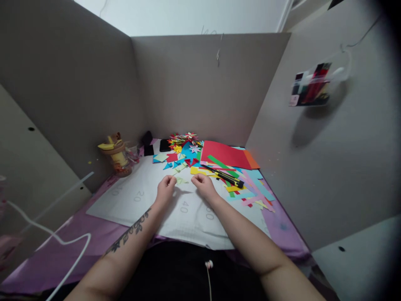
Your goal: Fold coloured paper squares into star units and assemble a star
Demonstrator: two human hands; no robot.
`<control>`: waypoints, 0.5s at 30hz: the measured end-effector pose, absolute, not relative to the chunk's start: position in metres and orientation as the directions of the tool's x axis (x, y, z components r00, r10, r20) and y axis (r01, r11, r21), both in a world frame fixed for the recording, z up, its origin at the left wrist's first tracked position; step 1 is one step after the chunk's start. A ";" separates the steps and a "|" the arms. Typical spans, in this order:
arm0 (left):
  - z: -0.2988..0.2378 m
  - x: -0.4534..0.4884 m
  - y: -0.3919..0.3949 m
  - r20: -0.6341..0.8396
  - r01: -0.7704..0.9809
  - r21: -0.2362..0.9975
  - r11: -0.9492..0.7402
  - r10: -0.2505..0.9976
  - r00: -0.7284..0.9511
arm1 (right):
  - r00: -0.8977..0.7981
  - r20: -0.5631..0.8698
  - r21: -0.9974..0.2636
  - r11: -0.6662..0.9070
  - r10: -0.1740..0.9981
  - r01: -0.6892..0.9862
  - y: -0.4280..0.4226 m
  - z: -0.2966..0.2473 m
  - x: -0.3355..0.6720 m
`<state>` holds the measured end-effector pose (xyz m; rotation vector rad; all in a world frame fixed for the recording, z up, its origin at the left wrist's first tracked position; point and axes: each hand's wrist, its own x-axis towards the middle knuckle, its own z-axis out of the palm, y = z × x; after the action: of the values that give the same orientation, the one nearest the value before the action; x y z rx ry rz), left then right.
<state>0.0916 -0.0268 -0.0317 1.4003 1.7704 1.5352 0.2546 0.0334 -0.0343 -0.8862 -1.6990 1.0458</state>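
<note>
My left hand (pixel 166 188) is closed in a pinch above the white sheet (pixel 125 196); whatever its fingertips hold is too small to make out. A short gap to the right, my right hand (pixel 203 186) is pinched in the same way, its contents also hidden. Between and just beyond them lie pale green folded paper pieces (pixel 181 181). Farther back are small blue folded triangles (pixel 168 166) and red folded pieces (pixel 191 162). A black and yellow utility knife (pixel 227 177) rests on coloured paper strips (pixel 250 188) right of my right hand.
Red paper sheets (pixel 224 154) and a pile of folded paper stars (pixel 184 140) lie at the back. A brown and yellow pot-like ornament (pixel 117 156) stands at the left. Grey partitions (pixel 200 83) enclose the table; a clear container (pixel 313 88) hangs on the right one.
</note>
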 end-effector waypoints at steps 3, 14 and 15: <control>-0.031 0.097 -0.028 0.321 0.474 0.866 -0.160 0.904 -0.281 | -0.347 0.383 -0.887 0.445 0.856 0.120 0.027 -0.032 0.252; -0.031 0.099 -0.029 0.336 0.513 0.841 -0.170 0.908 -0.250 | -0.393 0.348 -0.897 0.424 0.851 0.125 0.022 -0.026 0.252; -0.031 0.099 -0.029 0.330 0.507 0.847 -0.160 0.906 -0.266 | -0.390 0.343 -0.902 0.416 0.854 0.119 0.023 -0.027 0.252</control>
<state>0.0986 -0.0287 -0.0305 1.6012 1.7261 1.4053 0.2523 0.0226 -0.0269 -0.8415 -1.7899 1.0487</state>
